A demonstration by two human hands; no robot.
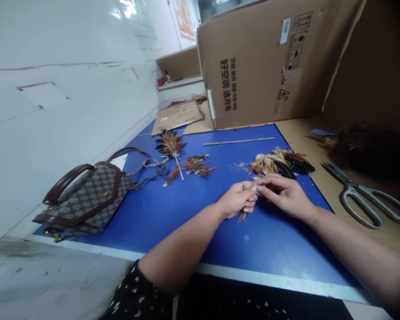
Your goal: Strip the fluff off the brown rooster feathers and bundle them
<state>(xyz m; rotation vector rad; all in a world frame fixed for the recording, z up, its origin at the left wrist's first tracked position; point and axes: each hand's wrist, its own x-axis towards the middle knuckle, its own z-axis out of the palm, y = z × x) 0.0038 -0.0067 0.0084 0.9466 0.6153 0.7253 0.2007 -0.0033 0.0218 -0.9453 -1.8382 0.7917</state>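
Head view: nearest, a dark sleeve with small pale marks (140,293) covers the person's left upper arm, just off the near edge of the blue-topped counter (173,226). Above that surface, left hand (236,200) is closed, thumb pressed over curled fingers, on a small feather bundle (242,216); brown tips protrude below the fist, pale end above. Right hand (288,193) meets it from the side, thumb and forefinger pinched at the pale end, other fingers loosely bent; any thread there is too fine to tell. Step in hand, as judged: close fingertip work at the gathered end of the bundle. Next move would seem to call for a steady left grip and small, light adjustments by the right, so no feather slips loose. To the right, scissors (350,183) lie with blades parted, touched by neither hand. Just beyond the hands, a loose feather pile (270,163); across to the left, a smaller feather cluster (196,165), a patterned handbag (90,195) and a feathered stick (170,144). Farther, a thin bare rod (239,142) lies before a large cardboard box (253,75).
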